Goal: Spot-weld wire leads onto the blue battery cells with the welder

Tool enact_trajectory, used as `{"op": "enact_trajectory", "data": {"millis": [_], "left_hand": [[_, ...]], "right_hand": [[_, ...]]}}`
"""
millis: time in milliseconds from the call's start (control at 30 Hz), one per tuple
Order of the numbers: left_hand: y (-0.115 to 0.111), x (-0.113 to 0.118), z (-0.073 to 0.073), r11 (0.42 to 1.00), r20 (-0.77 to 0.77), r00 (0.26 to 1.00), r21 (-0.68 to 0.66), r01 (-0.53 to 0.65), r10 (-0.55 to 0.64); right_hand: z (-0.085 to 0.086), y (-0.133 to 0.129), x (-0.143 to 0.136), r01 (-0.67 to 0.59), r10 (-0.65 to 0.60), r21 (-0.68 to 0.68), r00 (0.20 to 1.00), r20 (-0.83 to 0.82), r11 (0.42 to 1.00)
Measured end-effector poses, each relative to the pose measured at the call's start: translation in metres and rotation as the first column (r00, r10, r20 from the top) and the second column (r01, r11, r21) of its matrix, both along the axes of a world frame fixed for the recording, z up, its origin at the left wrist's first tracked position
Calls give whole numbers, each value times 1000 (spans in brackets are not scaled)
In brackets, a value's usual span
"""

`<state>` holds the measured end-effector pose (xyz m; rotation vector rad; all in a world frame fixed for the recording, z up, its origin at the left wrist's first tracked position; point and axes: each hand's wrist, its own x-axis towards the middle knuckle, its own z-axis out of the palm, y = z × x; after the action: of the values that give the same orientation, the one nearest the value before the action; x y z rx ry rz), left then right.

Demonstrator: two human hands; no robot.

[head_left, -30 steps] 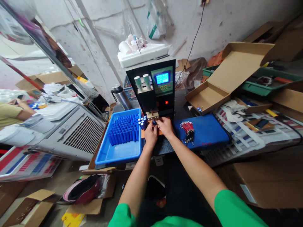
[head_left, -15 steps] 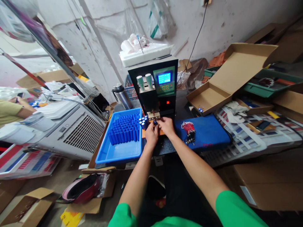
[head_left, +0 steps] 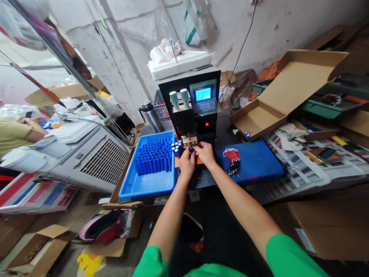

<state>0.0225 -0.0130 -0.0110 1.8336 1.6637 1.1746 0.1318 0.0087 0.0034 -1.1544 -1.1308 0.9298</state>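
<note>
A small blue battery cell (head_left: 191,149) sits beneath the electrodes of a black spot welder (head_left: 170,86). My left hand (head_left: 187,165) pinches this cell from the near left side. From the right, the closed fingers of my right hand (head_left: 205,153) meet at the same cell, just below the welder's brass-coloured holder (head_left: 189,141). My fingers partly cover the cell, so any strip or wire on it is hidden. Just left of my left hand, several blue cells with white ends (head_left: 177,149) stand upright in a cluster.
A blue tray (head_left: 147,188) with rows of blue cells stands at left. Red and black wire leads (head_left: 232,159) lie on a blue pad (head_left: 259,161) at right, below an open cardboard box (head_left: 259,115). A steel flask (head_left: 152,118) stands behind the tray. Another person's arm (head_left: 34,132) shows far left.
The whole view has shifted slightly, with things now a little further right. Both hands stay at the cell under the electrodes, their fingers barely changed.
</note>
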Motion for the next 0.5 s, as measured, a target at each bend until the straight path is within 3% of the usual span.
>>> {"op": "enact_trajectory", "data": {"millis": [500], "left_hand": [[-1, 1, -2, 1000, -2, 1000, 29, 2, -2]], "right_hand": [[-9, -2, 0, -42, 42, -25, 999, 7, 999]]}}
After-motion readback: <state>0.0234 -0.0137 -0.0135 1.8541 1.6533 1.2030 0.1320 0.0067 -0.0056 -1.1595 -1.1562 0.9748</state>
